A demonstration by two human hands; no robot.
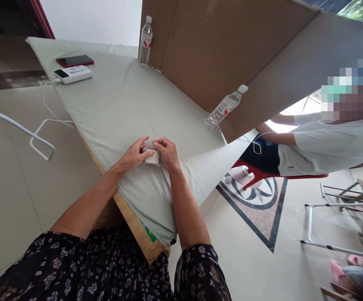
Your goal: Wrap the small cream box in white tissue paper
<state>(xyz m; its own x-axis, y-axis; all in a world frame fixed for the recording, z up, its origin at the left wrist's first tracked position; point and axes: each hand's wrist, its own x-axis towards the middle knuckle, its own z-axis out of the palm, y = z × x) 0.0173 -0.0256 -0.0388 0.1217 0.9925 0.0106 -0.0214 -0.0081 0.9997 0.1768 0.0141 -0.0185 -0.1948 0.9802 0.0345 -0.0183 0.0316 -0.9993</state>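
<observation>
Near the front edge of the table, a small whitish block-shaped packet [152, 157] sits between my two hands, apparently with some clear film at its top. My left hand [136, 154] grips it from the left, thumb laid across its upper side. From the right, my right hand [168, 154] pinches at the packet's top edge with thumb and forefinger. The fingers partly cover the packet, and what exactly it contains cannot be made out.
A pale cloth covers the table [115, 100]. At its back left lie a phone [74, 61] and a white power bank [73, 74] with a cable. Two water bottles [145, 41] stand against a cardboard partition [200, 54], one farther right. Beyond it sits another person [325, 146].
</observation>
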